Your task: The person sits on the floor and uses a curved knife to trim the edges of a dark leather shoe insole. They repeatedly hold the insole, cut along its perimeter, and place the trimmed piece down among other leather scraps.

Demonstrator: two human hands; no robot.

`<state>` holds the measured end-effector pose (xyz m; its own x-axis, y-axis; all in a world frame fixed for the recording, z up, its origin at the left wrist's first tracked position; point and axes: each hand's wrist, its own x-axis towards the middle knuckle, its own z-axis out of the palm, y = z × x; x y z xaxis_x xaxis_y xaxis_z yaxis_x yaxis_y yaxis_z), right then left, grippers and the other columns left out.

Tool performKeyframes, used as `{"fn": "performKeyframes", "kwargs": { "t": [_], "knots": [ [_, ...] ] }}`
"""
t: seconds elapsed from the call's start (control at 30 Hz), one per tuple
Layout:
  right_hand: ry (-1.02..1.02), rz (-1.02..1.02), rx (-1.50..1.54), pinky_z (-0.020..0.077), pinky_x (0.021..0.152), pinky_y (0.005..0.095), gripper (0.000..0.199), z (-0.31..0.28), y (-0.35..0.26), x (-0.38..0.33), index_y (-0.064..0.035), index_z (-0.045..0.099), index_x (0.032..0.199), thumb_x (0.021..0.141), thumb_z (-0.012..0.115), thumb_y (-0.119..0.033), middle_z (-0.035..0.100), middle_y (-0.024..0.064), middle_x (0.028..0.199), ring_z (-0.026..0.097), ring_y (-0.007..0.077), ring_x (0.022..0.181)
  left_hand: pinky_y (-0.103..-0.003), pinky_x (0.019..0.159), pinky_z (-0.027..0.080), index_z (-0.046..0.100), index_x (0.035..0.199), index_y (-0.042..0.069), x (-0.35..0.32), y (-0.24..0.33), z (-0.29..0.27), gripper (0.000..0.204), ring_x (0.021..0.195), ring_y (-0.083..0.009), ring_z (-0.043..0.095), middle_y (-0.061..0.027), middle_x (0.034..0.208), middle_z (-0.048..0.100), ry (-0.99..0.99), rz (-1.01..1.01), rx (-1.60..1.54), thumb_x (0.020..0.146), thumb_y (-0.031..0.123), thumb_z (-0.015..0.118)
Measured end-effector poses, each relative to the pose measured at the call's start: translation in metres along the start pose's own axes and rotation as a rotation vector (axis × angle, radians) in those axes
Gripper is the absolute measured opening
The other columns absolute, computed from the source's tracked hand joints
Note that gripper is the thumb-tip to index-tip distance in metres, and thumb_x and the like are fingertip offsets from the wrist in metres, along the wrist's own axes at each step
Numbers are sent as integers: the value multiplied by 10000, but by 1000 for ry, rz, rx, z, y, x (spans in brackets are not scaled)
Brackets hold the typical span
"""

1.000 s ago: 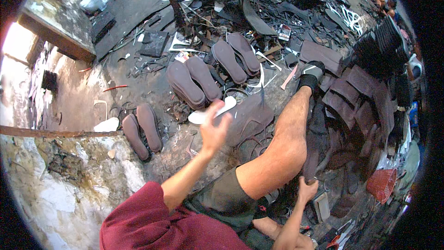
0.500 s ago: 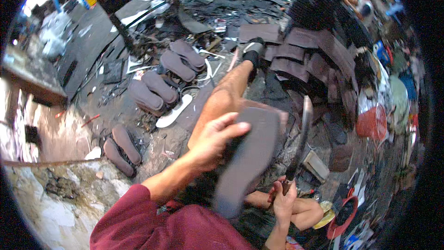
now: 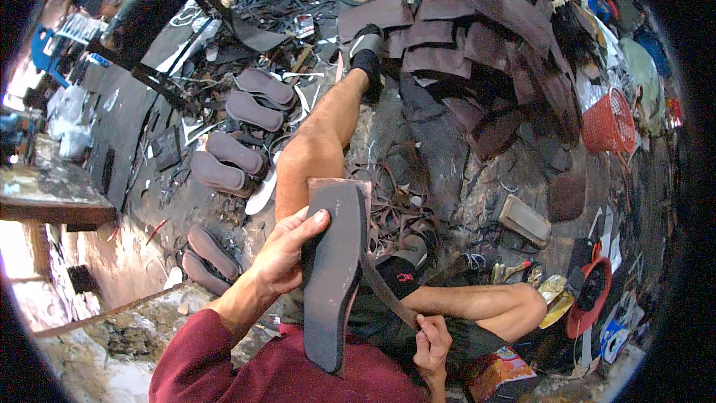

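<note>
In the head view, pinches 1 dark sole (image 3: 332, 276) thumb-on-top in the left hand (image 3: 285, 252), before the maroon shirt (image 3: 253, 366). Now slants a dark strip-like piece (image 3: 389, 295), pinched in the right hand (image 3: 432, 343), toward the sole's edge, not raised clear as 0.5 s ago; seems to bring both hands to 1 spot. Cannot tell blade from material, nor touching from overlapping. Cannot see left fingertips behind the sole.

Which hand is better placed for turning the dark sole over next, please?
Probably the left hand: its thumb lies on the dark sole. The right hand, apart from the sole, pinches one end of a narrow dark strip.
</note>
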<state>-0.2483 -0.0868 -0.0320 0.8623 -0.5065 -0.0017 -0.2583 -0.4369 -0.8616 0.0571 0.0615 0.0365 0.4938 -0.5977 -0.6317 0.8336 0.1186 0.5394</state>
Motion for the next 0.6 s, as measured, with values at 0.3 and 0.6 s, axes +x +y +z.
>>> {"fn": "performKeyframes", "kwargs": {
  "t": [0.3,0.6],
  "knots": [
    [65,-89,-53,503,612,384,372,33,-32,110,-108,667,1218,856,626,-37,619,134,849,605,300,699,-309,782,563,581,1198,39,6,-1,1,326,883,-129,664,-47,1052,678,-24,-22,96,942,219,672],
    [-434,-260,-205,468,471,389,446,-41,-62,213,-233,621,1292,861,676,-128,533,60,666,552,258,530,-296,796,551,635,1156,4,9,13,-5,313,890,-120,661,-65,1017,705,-55,-102,349,903,161,728]
  ]
}}
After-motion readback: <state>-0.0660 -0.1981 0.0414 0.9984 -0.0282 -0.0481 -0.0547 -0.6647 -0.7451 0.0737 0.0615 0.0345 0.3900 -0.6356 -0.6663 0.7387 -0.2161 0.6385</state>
